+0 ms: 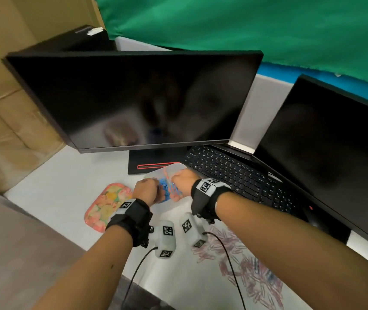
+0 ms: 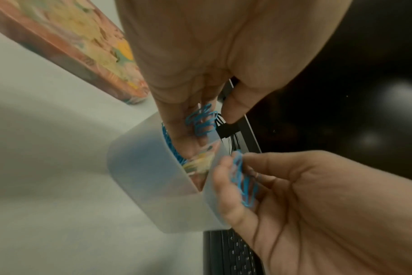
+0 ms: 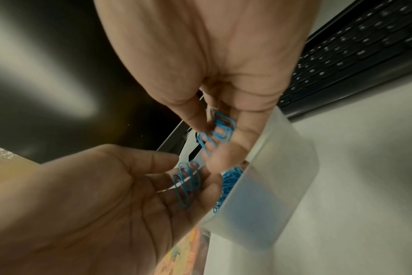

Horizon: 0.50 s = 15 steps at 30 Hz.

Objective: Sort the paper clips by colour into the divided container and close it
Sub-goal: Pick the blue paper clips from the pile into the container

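A translucent divided container [image 1: 175,167] stands before the monitor base; its near wall [image 2: 148,167] shows blue behind it. One compartment holds a heap of blue paper clips [image 3: 228,178]. Both hands hover over that compartment. My left hand [image 2: 209,126] holds a small bunch of blue clips [image 2: 201,121] against its fingers, with the thumb close by. My right hand [image 3: 212,141] pinches another bunch of blue clips [image 3: 220,130] between thumb and fingers. In the head view the left hand [image 1: 149,186] and right hand [image 1: 178,182] nearly touch. A pile of pink clips [image 1: 245,265] with a few blue ones lies on the table at the near right.
A floral tray-like lid [image 1: 107,204] lies left of the container. A black keyboard [image 1: 234,173] sits right behind it, and two dark monitors [image 1: 133,97] stand at the back. Cables trail from the wrist cameras across the table front.
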Tool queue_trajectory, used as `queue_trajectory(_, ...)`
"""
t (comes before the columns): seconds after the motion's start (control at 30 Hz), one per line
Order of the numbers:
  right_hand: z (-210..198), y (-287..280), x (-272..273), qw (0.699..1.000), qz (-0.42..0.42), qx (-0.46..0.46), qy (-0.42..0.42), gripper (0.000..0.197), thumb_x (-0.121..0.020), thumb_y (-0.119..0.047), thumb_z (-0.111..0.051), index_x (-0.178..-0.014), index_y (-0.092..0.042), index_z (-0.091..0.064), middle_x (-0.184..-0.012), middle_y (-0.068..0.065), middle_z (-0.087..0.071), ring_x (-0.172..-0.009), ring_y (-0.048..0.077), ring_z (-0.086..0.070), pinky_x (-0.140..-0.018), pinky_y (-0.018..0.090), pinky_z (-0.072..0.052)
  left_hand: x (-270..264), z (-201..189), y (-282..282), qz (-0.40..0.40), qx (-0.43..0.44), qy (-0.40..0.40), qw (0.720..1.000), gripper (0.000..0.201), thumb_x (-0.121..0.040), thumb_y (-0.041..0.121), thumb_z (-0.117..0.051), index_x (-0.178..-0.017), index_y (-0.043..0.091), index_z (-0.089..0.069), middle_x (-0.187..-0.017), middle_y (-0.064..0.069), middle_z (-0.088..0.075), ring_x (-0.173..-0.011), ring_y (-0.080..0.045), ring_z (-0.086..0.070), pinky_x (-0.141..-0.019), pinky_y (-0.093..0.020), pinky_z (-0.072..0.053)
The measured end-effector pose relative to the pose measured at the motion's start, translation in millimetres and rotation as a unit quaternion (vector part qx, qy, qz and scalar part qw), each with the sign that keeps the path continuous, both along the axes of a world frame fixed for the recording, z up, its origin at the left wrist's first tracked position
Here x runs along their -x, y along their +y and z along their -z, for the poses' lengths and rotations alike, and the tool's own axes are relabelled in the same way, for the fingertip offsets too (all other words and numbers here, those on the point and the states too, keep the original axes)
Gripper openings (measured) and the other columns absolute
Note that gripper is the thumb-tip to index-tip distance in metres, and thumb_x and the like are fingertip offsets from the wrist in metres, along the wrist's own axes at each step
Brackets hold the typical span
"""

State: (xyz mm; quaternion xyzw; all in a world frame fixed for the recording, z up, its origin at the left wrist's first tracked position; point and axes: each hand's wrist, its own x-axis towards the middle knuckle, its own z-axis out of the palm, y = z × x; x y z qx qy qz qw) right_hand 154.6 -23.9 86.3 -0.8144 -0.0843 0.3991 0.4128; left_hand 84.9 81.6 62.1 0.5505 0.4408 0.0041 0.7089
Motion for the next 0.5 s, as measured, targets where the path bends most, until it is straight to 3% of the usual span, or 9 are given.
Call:
queue_trajectory(0.07, -2.0, 7.9, -4.6, 1.000, -0.015, 0.013, -0.023, 0.023, -0.098, -0.015, -0.042, -0.076, -0.019, -0.051, -0.070, -0.004, -0.049, -0.057, 0.005, -0.049, -0.035, 0.008, -0.037, -1.1, 1.4, 7.1, 0.016, -0.012, -0.002, 1.000, 0.023, -0.092, 0.005, -0.048, -0.072, 0.016, -0.050, -0.074, -0.004, -0.053, -0.064, -0.018, -0.054, -0.077, -0.037, -0.054)
queue_trajectory(0.13, -1.2, 14.6, -7.3, 0.999, -0.015, 0.016, -0.024, 0.011, -0.097, -0.014, -0.042, -0.092, -0.016, -0.052, -0.072, -0.003, -0.051, -0.059, 0.007, -0.051, -0.038, 0.009, -0.041, -1.7, 1.8, 10.7, 0.022, -0.028, 0.000, 0.999, 0.023, -0.091, 0.008, -0.050, -0.071, 0.019, -0.050, -0.078, -0.003, -0.053, -0.074, -0.022, -0.055, -0.090, -0.042, -0.050)
queue_trajectory(0.23, 1.6, 15.8, -5.4, 1.000, -0.001, -0.001, -0.001, 0.009, -0.094, -0.012, -0.045, -0.098, -0.014, -0.052, -0.089, 0.011, -0.059, -0.074, 0.023, -0.060, -0.071, 0.033, -0.059, -2.4, 4.2, 12.7, 0.034, -0.061, 0.005, 0.998, 0.020, -0.090, 0.009, -0.050, -0.072, 0.018, -0.052, -0.096, -0.015, -0.056, -0.088, -0.025, -0.051, -0.090, -0.042, -0.048)
queue_trajectory(0.3, -0.7, 9.2, -3.1, 1.000, 0.008, -0.008, 0.011, 0.012, -0.091, -0.006, -0.049, -0.100, -0.010, -0.057, -0.100, 0.020, -0.062, -0.088, 0.032, -0.062, -0.089, 0.044, -0.055, -4.0, 6.9, 10.7, 0.035, -0.084, 0.003, 0.996, 0.006, -0.085, 0.013, -0.054, -0.082, 0.009, -0.057, -0.108, -0.025, -0.060, -0.088, -0.025, -0.051, -0.095, -0.047, -0.047)
queue_trajectory(0.33, -1.3, 3.3, -2.9, 1.000, 0.006, -0.005, 0.005, 0.017, -0.090, -0.002, -0.051, -0.103, -0.007, -0.060, -0.104, 0.022, -0.063, -0.093, 0.035, -0.063, -0.093, 0.045, -0.053, -5.0, 9.2, 8.0, 0.035, -0.100, 0.008, 0.994, 0.010, -0.083, 0.015, -0.056, -0.090, 0.008, -0.059, -0.111, -0.027, -0.061, -0.089, -0.027, -0.054, -0.097, -0.049, -0.046)
queue_trajectory(0.37, -2.2, -6.0, -2.0, 1.000, 0.018, -0.012, 0.003, 0.020, -0.089, 0.001, -0.051, -0.106, -0.001, -0.062, -0.102, 0.023, -0.063, -0.091, 0.035, -0.063, -0.091, 0.042, -0.054, -4.2, 8.7, 3.3, 0.048, -0.126, 0.011, 0.991, 0.013, -0.085, 0.017, -0.056, -0.096, 0.012, -0.059, -0.109, -0.022, -0.062, -0.091, -0.028, -0.057, -0.098, -0.048, -0.048)
queue_trajectory(0.4, -1.5, -17.6, -1.4, 0.998, 0.047, -0.029, 0.013, 0.019, -0.091, 0.002, -0.049, -0.105, 0.003, -0.062, -0.092, 0.021, -0.062, -0.080, 0.033, -0.062, -0.079, 0.037, -0.055, -2.6, 8.9, -2.4, 0.070, -0.154, 0.002, 0.986, 0.014, -0.086, 0.017, -0.055, -0.099, 0.015, -0.060, -0.103, -0.014, -0.065, -0.091, -0.028, -0.060, -0.096, -0.044, -0.050)
queue_trajectory(0.47, 0.7, -49.4, 3.6, 0.992, 0.113, -0.050, 0.028, 0.020, -0.094, 0.001, -0.044, -0.102, 0.006, -0.062, -0.074, 0.015, -0.053, -0.059, 0.022, -0.051, -0.054, 0.024, -0.045, 3.0, 6.4, -19.5, 0.134, -0.189, -0.053, 0.971, 0.014, -0.084, 0.017, -0.054, -0.094, 0.021, -0.063, -0.085, -0.003, -0.066, -0.080, -0.022, -0.062, -0.089, -0.040, -0.053)
queue_trajectory(0.5, 2.5, -69.7, 7.2, 0.991, 0.127, -0.042, 0.022, 0.020, -0.094, 0.000, -0.045, -0.103, 0.009, -0.061, -0.073, 0.013, -0.051, -0.057, 0.020, -0.048, -0.050, 0.021, -0.041, 6.2, 5.8, -29.3, 0.176, -0.208, -0.080, 0.959, 0.014, -0.081, 0.018, -0.054, -0.089, 0.023, -0.064, -0.078, 0.001, -0.065, -0.074, -0.019, -0.061, -0.085, -0.038, -0.053)
